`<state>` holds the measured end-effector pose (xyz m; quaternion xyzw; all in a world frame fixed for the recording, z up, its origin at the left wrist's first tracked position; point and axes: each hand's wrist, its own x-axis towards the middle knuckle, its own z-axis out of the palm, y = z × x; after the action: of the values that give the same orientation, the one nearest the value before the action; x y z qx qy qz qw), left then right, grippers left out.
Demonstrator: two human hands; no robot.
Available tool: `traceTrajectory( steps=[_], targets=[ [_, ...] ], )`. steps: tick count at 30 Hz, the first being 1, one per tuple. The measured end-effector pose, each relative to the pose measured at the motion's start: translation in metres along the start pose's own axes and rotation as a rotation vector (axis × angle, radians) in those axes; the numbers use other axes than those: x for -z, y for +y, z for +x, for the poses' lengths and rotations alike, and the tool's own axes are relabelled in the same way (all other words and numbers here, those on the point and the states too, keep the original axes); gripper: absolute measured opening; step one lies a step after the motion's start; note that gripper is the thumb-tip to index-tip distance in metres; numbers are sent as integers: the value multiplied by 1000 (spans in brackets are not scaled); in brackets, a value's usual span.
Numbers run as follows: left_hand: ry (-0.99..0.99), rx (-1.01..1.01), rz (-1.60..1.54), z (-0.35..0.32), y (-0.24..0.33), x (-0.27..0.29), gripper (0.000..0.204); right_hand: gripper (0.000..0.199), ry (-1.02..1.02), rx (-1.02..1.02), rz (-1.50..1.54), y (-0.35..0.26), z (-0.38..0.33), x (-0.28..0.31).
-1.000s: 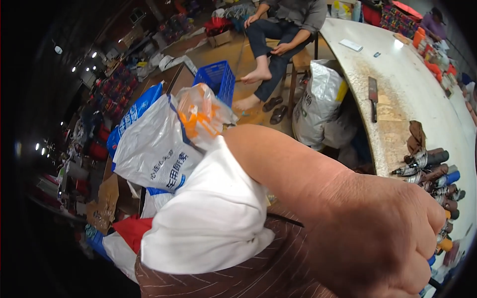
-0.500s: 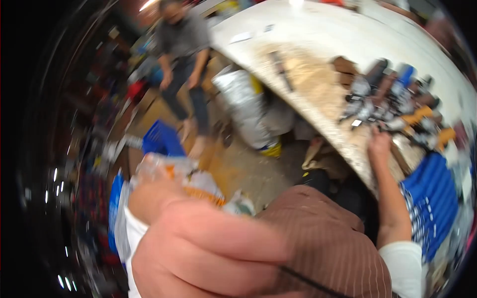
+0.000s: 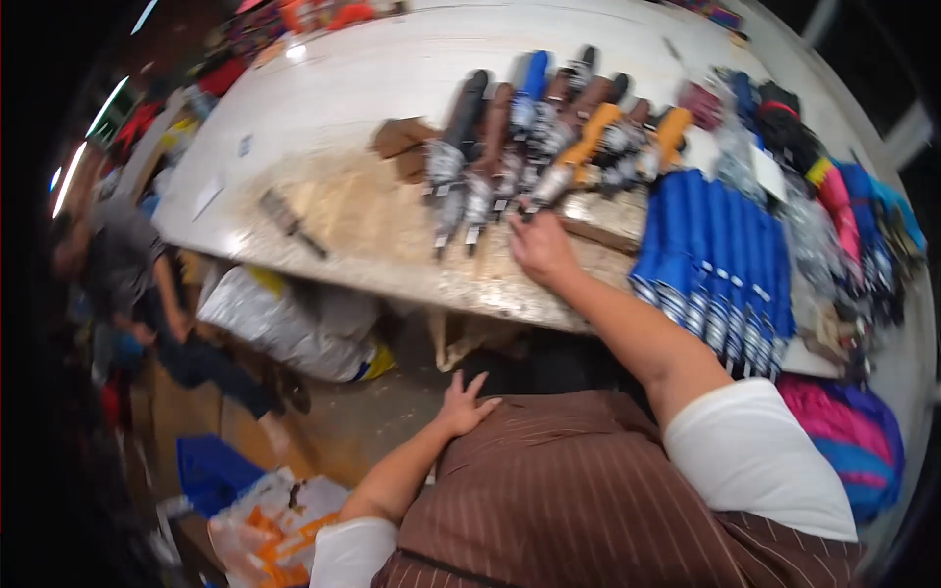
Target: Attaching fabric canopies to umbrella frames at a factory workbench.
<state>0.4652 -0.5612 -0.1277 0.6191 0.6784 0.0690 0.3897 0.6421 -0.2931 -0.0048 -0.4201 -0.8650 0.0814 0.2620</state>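
My right hand (image 3: 541, 249) is at the near edge of a pile of folded umbrellas, its fingers closed on the dark end of an orange umbrella (image 3: 591, 132). That umbrella lies slanted across the pile with its silvery ribs toward me. Black (image 3: 469, 106), brown (image 3: 497, 110) and blue (image 3: 531, 76) umbrellas lie around it. Resting beside my brown striped garment (image 3: 569, 461), my left hand (image 3: 466, 405) is empty with its fingers spread.
The umbrellas lie on a worn white table (image 3: 323, 118). A brush-like tool (image 3: 291, 221) is left of them, a row of blue umbrellas (image 3: 708, 245) to the right. Bags (image 3: 284, 323) stand below the table. A person (image 3: 123, 255) is at far left.
My view has swung to the right. The left hand, large and blurred before the camera earlier, is down by my lap. My right hand remains at the umbrellas.
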Motion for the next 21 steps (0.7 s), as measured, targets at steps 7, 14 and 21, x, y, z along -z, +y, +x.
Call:
traceTrajectory(
  steps=[7,14,21],
  targets=[
    [-70,73,-30,2,7,6,72,32,-1,-46,45,-5,0,4],
    [-37,87,-47,1,8,0,68,32,8,-73,48,-5,-7,6],
    [33,43,-84,9,14,3,63,32,15,-83,38,5,-2,6]
  ],
)
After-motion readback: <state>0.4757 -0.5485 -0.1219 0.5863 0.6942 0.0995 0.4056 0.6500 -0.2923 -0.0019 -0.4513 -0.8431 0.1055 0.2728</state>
